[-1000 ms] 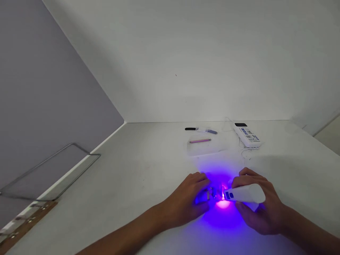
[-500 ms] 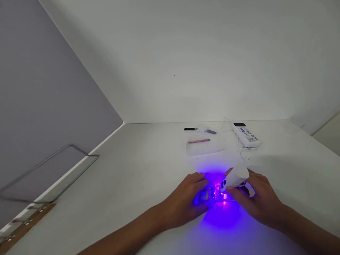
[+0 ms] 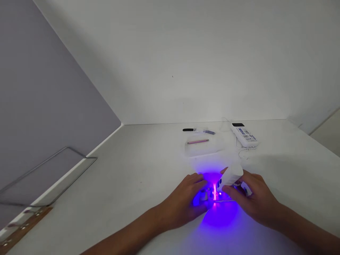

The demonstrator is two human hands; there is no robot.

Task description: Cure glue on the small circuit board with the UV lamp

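My right hand (image 3: 259, 196) is closed around a white handheld UV lamp (image 3: 233, 173), which is tilted and shines violet light down and to the left. Small items under the lamp (image 3: 215, 194) glow pink and blue; the glare hides what they are. My left hand (image 3: 187, 198) is curled at the left side of the glow, thumb and fingers closed about a small pale piece (image 3: 204, 196) that I cannot identify. The lamp's lower end is close to the left fingertips.
Behind the hands, a pink stick-like tool (image 3: 198, 141) lies on a whitish sheet (image 3: 191, 151). Beyond it are a black-handled tool (image 3: 188, 130) and a white device with a dark screen (image 3: 244, 136), with a thin cable. A bent metal wire frame (image 3: 71, 180) juts in at left.
The lamp and my right hand have shifted slightly left, towards my left hand. The bright pink spot has moved left too. My left hand stays nearly in place.
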